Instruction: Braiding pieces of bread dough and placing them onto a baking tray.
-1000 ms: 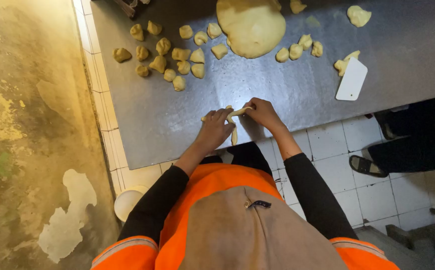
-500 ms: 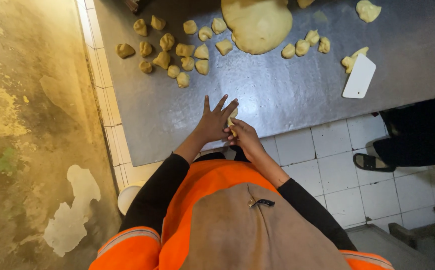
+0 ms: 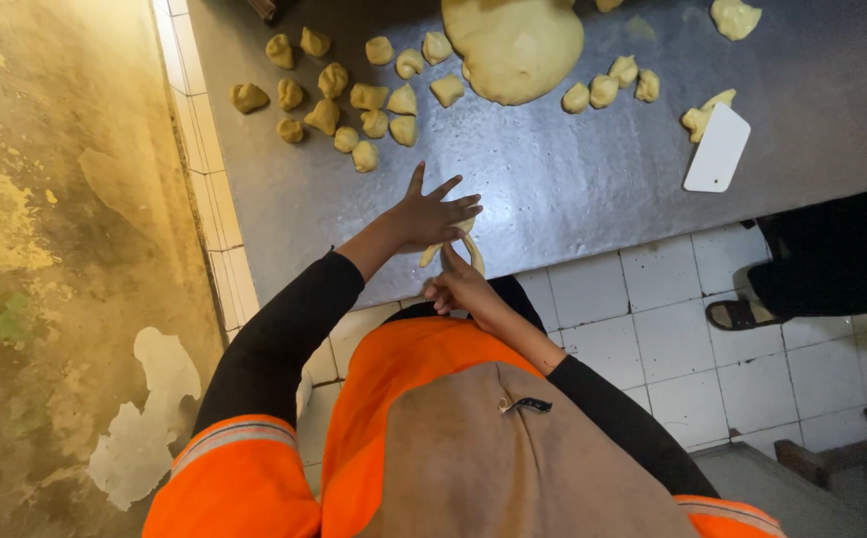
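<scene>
Dough strip (image 3: pixel 465 246) pressed under left hand (image 3: pixel 431 214), apparently flat.

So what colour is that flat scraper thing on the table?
White; the scraper shows clearly in the head view, lying on the grey metal table.

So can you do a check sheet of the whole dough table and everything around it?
Surface: grey metal table, smeared.
Job's things: thin pale dough rope at the table's near edge.
Clutter: big round dough mound; many small yellow dough lumps; white flat plastic scraper.
Hands: left hand flat, fingers spread on the rope; right hand pinching its end.
Cables: nothing seen.
Surroundings: white tiled floor; another person's sandalled foot.
</scene>
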